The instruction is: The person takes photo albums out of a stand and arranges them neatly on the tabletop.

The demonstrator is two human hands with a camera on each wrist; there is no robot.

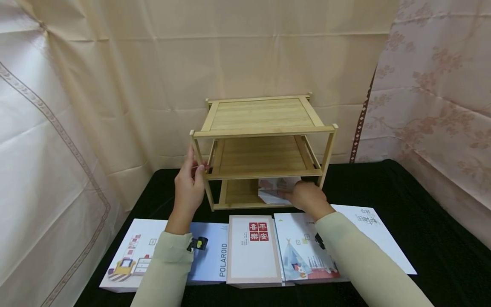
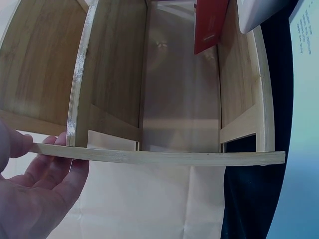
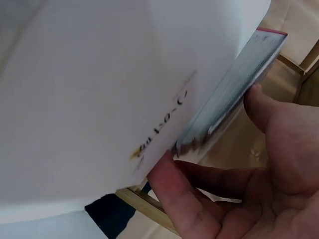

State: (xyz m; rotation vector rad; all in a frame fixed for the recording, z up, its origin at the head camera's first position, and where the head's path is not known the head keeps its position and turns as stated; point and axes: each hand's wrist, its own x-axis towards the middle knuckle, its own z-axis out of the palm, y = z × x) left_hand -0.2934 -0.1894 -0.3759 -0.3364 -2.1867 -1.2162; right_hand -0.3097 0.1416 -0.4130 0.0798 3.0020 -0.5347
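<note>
A three-tier wooden shelf (image 1: 261,115) stands on the dark cloth. My left hand (image 1: 189,189) grips its left front post, thumb on one side and fingers on the other, as the left wrist view also shows. My right hand (image 1: 310,200) reaches into the bottom tier at the right and pinches a white book (image 1: 268,192) with a printed cover. In the right wrist view, the thumb lies along the book's page block (image 3: 224,94), and the fingers are under the white cover (image 3: 114,109). A red panel (image 2: 212,25) shows inside the bottom tier in the left wrist view.
Along the front lie several books: an illustrated one (image 1: 134,251), a blue POLAROID one (image 1: 209,251), one with red characters (image 1: 253,256), one with a tent (image 1: 303,251) and a white one (image 1: 379,238) partly under the right sleeve. Curtains (image 1: 245,55) hang behind.
</note>
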